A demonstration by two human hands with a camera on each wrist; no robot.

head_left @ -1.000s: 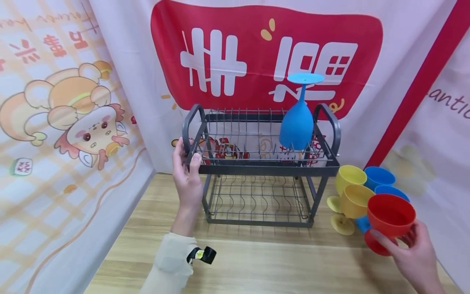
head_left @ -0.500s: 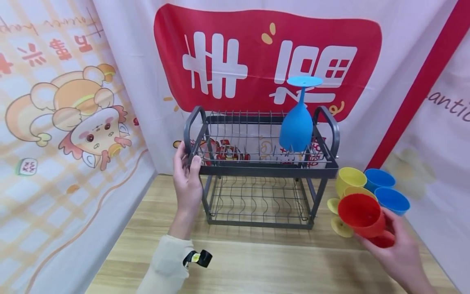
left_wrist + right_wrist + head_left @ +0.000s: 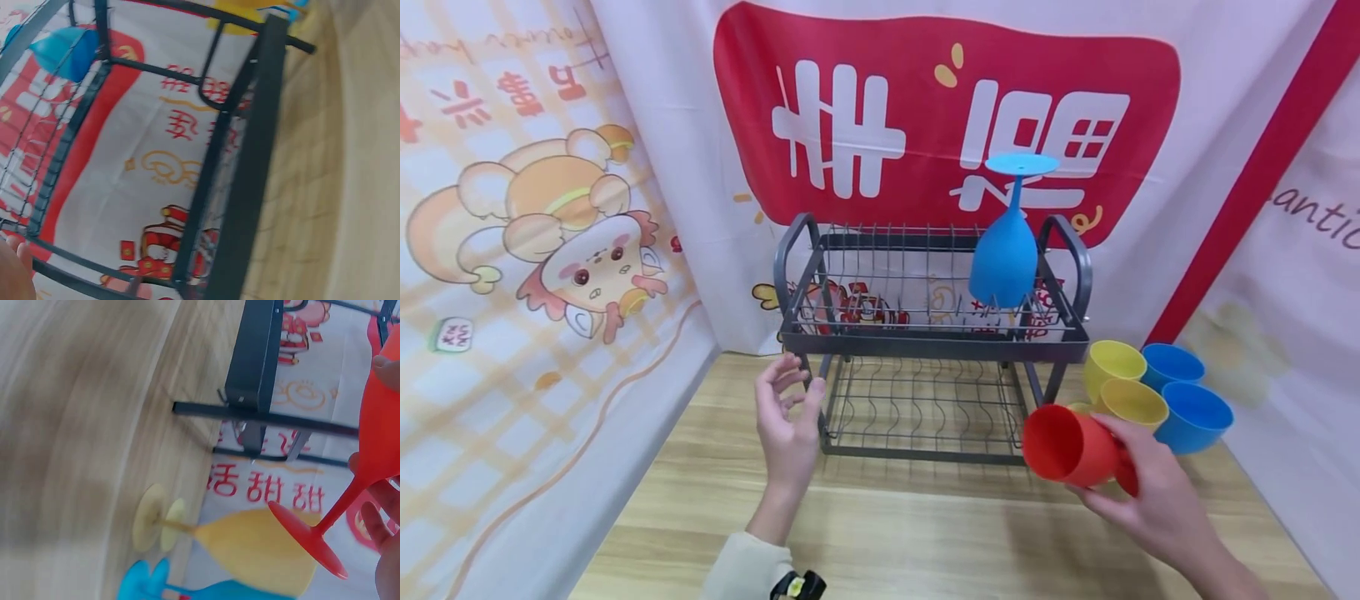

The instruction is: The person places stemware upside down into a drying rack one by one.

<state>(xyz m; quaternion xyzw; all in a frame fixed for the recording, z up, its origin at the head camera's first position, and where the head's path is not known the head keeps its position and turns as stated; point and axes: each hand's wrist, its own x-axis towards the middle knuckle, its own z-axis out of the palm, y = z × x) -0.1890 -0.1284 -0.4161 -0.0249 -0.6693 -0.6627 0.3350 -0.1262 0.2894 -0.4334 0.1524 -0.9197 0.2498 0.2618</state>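
My right hand (image 3: 1157, 492) grips a red goblet (image 3: 1067, 446) by its bowl, tilted with the mouth facing left and toward me. In the right wrist view the red goblet's stem and round foot (image 3: 306, 540) show below the fingers. My left hand (image 3: 790, 425) hangs in front of the left side of a dark two-tier dish rack (image 3: 932, 343), apart from it, fingers loosely bent and holding nothing. An upside-down blue goblet (image 3: 1004, 258) stands on the rack's upper tier at the right.
Right of the rack stand two yellow goblets (image 3: 1131, 402) and two blue goblets (image 3: 1195, 408), mouths up. The rack's lower tier (image 3: 925, 404) holds nothing visible. A printed cloth (image 3: 940, 117) hangs behind, and the table (image 3: 925, 525) is wood-grained.
My right hand has carried the red goblet leftward from beside the other goblets and tipped it to the side. My left hand has let go of the rack and dropped lower.
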